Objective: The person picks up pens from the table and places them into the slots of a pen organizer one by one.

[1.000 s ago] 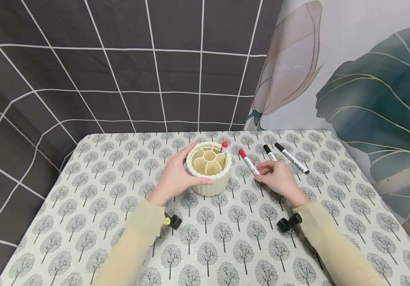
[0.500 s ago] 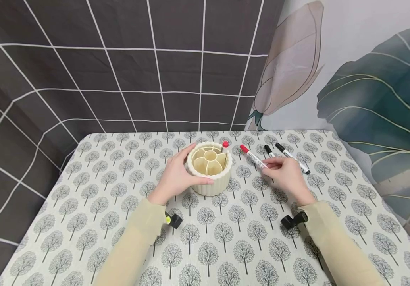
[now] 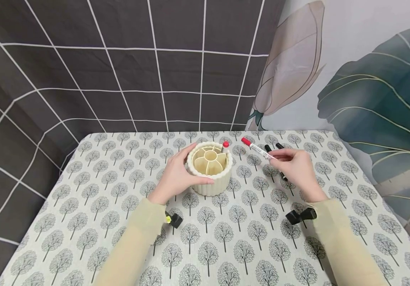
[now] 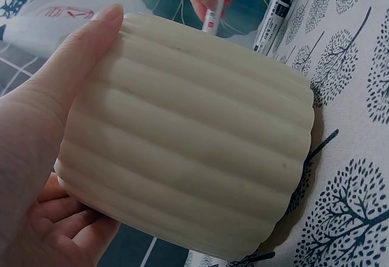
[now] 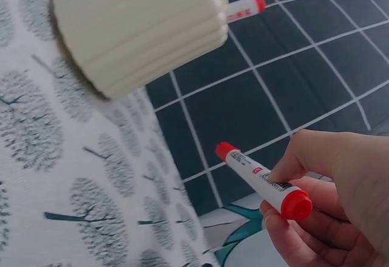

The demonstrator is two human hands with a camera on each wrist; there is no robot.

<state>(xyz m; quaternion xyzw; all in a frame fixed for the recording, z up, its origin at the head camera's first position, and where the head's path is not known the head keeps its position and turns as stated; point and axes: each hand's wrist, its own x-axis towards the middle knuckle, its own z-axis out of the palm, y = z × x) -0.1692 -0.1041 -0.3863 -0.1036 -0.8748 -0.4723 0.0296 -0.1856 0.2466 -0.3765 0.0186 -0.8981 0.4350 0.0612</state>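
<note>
Right hand (image 3: 296,169) and its red marker (image 3: 259,150) now higher above the table (image 3: 233,226) (and slightly farther right).

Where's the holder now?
Head view, just below centre: the holder stands on the cloth, the left hand gripping its left side; the right hand, pinching a red marker, is to its right.

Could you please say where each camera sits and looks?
Head: worn on the head, looking forward and down at the left hand, right hand and beige fabric sleeves.
Left wrist: worn there, facing the cream fluted round pen holder; left hand near, right beyond.
Right wrist: worn there, facing the white red-ended marker; right hand shows.
Both wrist views show holder and marker.
</note>
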